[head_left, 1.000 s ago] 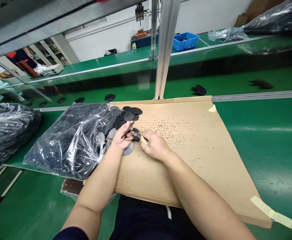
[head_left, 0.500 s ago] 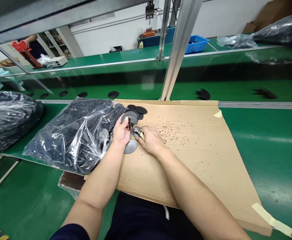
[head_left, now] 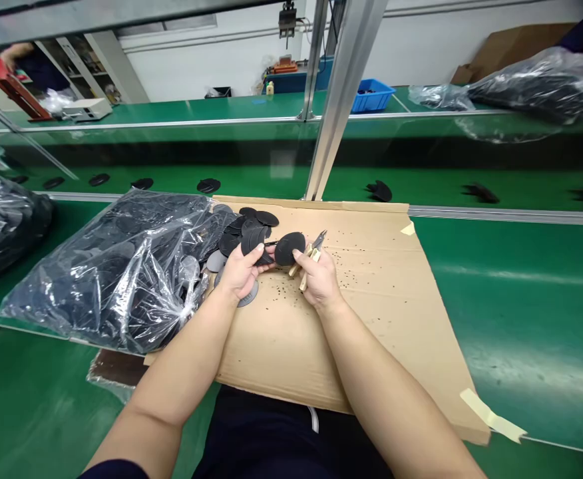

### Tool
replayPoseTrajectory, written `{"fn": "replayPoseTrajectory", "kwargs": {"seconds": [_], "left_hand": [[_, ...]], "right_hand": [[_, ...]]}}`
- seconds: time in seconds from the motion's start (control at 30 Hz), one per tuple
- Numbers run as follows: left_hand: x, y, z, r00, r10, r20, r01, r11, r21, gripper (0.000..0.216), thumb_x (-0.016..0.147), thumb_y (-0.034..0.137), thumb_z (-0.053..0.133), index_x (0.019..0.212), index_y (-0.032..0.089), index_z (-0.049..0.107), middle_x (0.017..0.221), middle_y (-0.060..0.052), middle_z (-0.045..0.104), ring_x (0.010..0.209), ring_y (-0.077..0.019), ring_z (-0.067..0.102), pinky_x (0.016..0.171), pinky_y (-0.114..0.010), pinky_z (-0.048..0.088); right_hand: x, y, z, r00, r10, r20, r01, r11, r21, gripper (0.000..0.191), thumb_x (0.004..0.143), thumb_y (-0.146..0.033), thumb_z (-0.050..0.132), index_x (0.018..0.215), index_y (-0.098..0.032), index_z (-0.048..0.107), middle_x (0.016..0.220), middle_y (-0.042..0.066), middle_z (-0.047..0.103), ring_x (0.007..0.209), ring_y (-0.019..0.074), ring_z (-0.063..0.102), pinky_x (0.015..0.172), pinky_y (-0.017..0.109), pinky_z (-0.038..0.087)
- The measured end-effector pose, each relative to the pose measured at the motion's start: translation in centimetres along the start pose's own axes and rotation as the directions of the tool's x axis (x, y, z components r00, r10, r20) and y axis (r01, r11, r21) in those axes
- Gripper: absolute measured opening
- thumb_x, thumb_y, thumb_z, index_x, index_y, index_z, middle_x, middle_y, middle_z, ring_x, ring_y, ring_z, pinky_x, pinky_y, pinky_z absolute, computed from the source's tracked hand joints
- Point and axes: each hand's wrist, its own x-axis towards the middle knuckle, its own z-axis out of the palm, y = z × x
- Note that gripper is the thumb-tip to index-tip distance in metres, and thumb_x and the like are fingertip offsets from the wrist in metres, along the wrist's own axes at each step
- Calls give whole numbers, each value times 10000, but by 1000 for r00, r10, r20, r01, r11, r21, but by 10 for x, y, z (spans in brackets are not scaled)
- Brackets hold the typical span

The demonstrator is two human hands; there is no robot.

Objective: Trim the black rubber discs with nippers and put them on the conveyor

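Note:
My left hand (head_left: 241, 271) is closed round a small stack of black plastic discs (head_left: 253, 239) fanned together. My right hand (head_left: 319, 276) grips side cutters (head_left: 317, 245) with cream handles, jaws pointing up and away. Its thumb also pinches a single black disc (head_left: 290, 248), held up facing me beside the left hand's stack. Loose grey and black discs (head_left: 216, 261) lie on the cardboard sheet (head_left: 291, 352) under and behind my left hand. Tiny black offcuts (head_left: 359, 263) are scattered across the cardboard.
A clear plastic bag (head_left: 116, 266) full of discs lies left, with another bag (head_left: 6, 226) beyond. A metal post (head_left: 339, 100) rises behind the cardboard. Black parts (head_left: 208, 185) lie along the green belt. A blue bin (head_left: 373, 95) and co-workers' arms (head_left: 16, 53) are farther back.
My right hand has lifted and turned the cutters upward, and now pinches one disc too. The left hand has tilted its stack toward the right hand. The view has shifted slightly right.

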Motion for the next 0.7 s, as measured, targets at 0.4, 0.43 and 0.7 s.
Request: {"fn": "replayPoseTrajectory", "kwargs": {"seconds": [0.4, 0.43, 0.7], "left_hand": [[1, -10, -3, 985, 171, -28, -161, 962, 221, 411, 560, 183, 851, 937, 127, 696, 898, -65, 718, 755, -163, 658, 666, -266, 533], [2, -10, -4, 983, 183, 4, -178, 955, 238, 414, 560, 176, 849, 943, 124, 702, 919, -69, 720, 796, -172, 663, 727, -284, 537], [4, -11, -5, 988, 154, 30, -157, 972, 176, 445, 573, 203, 853, 972, 142, 666, 921, -47, 710, 821, -171, 660, 803, -343, 532]], "right_hand": [[-2, 9, -6, 974, -224, -40, 182, 875, -449, 398, 742, -414, 665, 1057, -188, 576, 963, 60, 657, 843, 188, 622, 820, 358, 509], [-1, 5, -9, 963, -269, -10, 222, 817, -532, 396, 753, -410, 651, 1074, -190, 580, 970, 63, 654, 850, 193, 616, 822, 361, 500], [1, -3, -15, 992, -99, 74, 122, 885, -449, 184, 713, -340, 641, 772, -206, 529, 616, -57, 502, 545, 111, 448, 568, 259, 395]]}}
